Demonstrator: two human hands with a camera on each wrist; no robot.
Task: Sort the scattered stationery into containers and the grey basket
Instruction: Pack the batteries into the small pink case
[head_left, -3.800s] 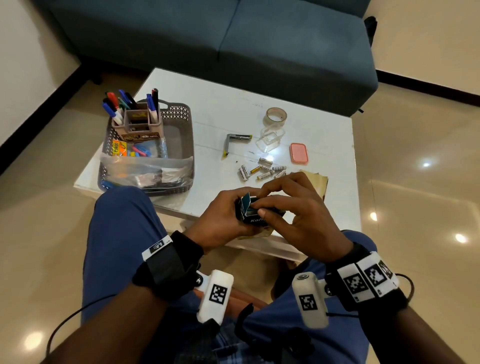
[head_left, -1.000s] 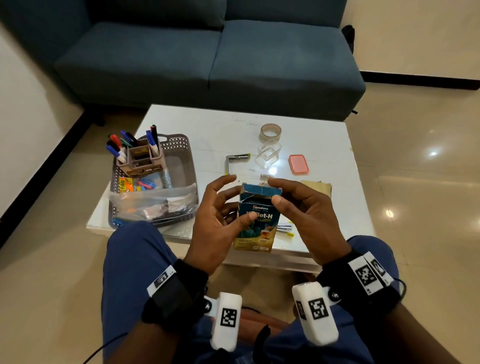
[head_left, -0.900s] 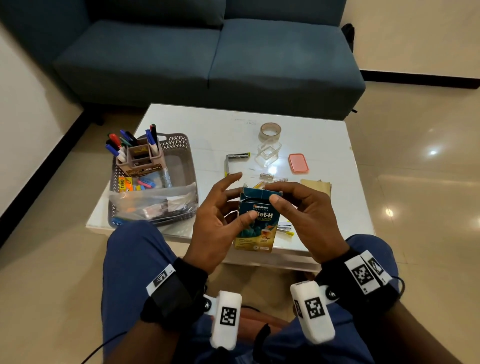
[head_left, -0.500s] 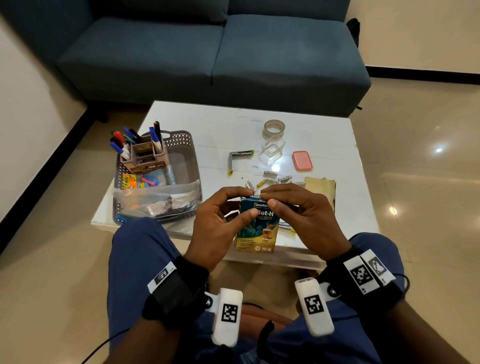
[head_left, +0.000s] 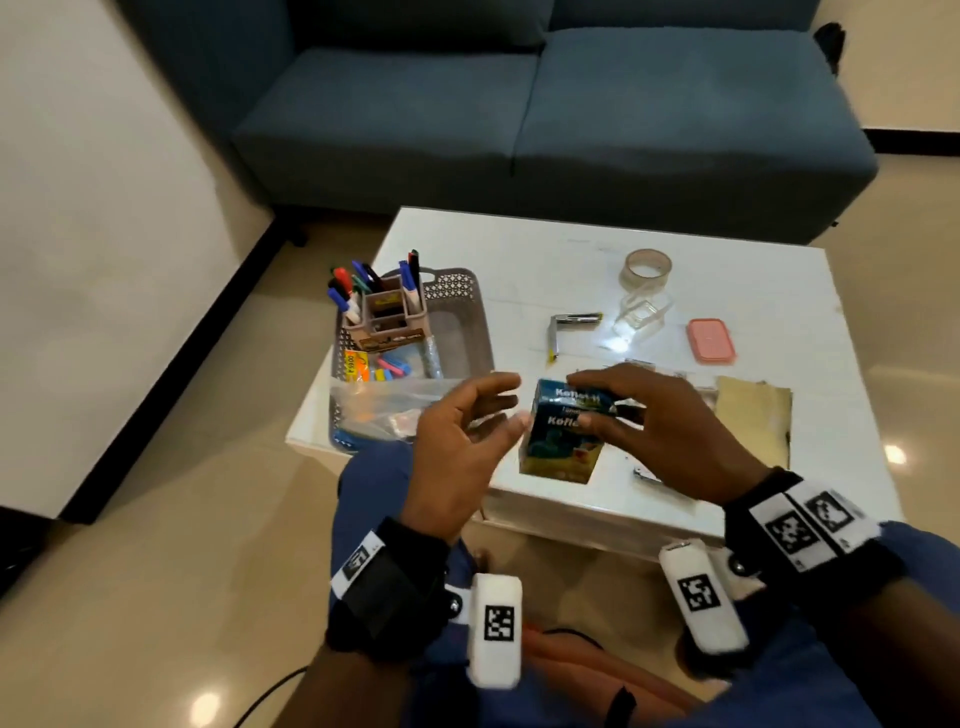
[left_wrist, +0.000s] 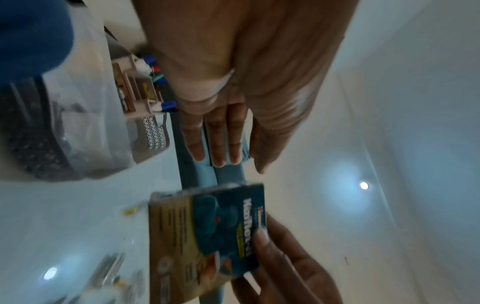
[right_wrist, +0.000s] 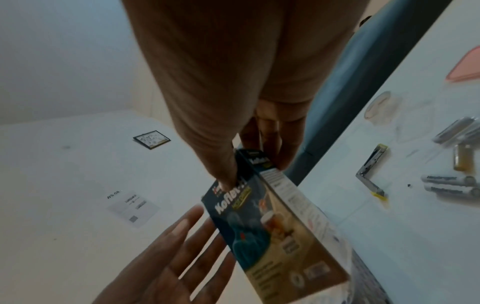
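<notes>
A teal and gold carton (head_left: 561, 441) stands over the near edge of the white table (head_left: 524, 260), its top flap down. My right hand (head_left: 587, 400) grips the carton's top, thumb on the front face and fingers over the lid. In the right wrist view the thumb presses the printed face of the carton (right_wrist: 272, 222). My left hand (head_left: 506, 402) hovers just left of the carton with fingers straight, holding nothing. The left wrist view shows those fingers (left_wrist: 218, 144) spread above the carton (left_wrist: 207, 236). The grey basket (head_left: 467, 332) sits at the table's left.
The basket holds a pen holder (head_left: 387, 317) with markers and a clear plastic bag (head_left: 395, 410). On the table lie a tape roll (head_left: 648, 267), a clear box (head_left: 641, 317), a pink lid (head_left: 710, 340), a bent metal piece (head_left: 563, 330), a brown envelope (head_left: 753, 415) and batteries (right_wrist: 451, 183).
My left hand has let go of the carton and drawn away to the left, fingers open. The flap is now down, and my right hand alone holds the carton.
</notes>
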